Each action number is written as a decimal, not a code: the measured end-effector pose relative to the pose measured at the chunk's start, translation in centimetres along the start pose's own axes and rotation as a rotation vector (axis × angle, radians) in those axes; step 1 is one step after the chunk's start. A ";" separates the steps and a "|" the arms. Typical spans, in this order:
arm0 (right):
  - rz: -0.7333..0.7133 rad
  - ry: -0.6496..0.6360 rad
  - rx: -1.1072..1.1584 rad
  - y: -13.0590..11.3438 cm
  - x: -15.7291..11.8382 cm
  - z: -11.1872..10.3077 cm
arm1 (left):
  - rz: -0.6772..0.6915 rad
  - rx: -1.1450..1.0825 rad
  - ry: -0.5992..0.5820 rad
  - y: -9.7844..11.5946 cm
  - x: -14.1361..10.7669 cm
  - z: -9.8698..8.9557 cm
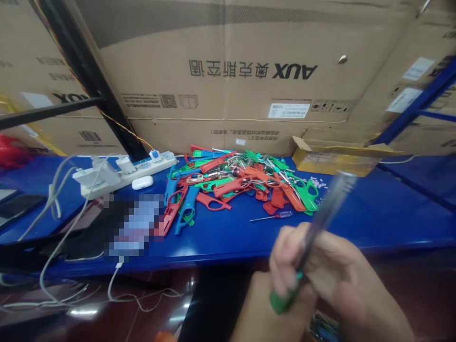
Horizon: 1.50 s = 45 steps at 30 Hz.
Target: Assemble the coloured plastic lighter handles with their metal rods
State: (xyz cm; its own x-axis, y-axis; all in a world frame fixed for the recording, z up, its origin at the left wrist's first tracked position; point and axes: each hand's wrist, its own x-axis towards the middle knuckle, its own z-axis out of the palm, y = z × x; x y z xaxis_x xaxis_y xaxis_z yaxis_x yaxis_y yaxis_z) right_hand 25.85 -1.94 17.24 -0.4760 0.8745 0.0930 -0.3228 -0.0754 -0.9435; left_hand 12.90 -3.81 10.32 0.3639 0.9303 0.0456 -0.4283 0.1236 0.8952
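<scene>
My right hand (pixel 331 266) is closed around a blurred lighter (pixel 322 209) with a long metal tube slanting up to the right. The lighter's green lower part (pixel 283 299) shows below the fingers. My left hand (pixel 265 308) is just beneath, at the bottom edge; its fingers are mostly hidden behind the green part and my right hand. On the blue shelf beyond lies a pile of red, green, blue and orange lighter pieces (pixel 228 187). A screwdriver (pixel 283 215) with a clear purple handle rests in front of the pile.
A white power strip (pixel 131 175) with plugs and cables, a white earphone case (pixel 142 183) and a phone (pixel 135 223) are on the left. An open yellow-brown box (pixel 327 159) stands behind right. Large cartons (pixel 228 52) form the back, and a black post (pixel 96 80) rises on the left.
</scene>
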 end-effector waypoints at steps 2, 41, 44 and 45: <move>-0.075 0.080 -0.156 1.3 0.2 -0.8 | -0.041 -0.038 0.028 0.5 0.2 -0.7; 0.151 0.501 -0.810 9.0 -2.6 3.8 | 0.246 0.243 0.490 2.4 1.7 -2.6; 0.274 0.472 -0.624 8.3 -2.6 4.5 | 0.260 0.251 0.486 2.6 1.4 -2.5; 0.318 0.455 -0.536 8.1 -2.5 4.8 | 0.265 0.248 0.483 2.7 1.3 -2.4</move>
State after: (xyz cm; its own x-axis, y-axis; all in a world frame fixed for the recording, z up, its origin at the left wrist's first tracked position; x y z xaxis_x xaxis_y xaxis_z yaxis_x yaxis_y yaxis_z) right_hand 20.54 -7.04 10.89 -0.0591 0.9693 -0.2387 0.2688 -0.2148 -0.9389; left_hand 10.18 -1.47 11.73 -0.1705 0.9772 0.1263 -0.2260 -0.1636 0.9603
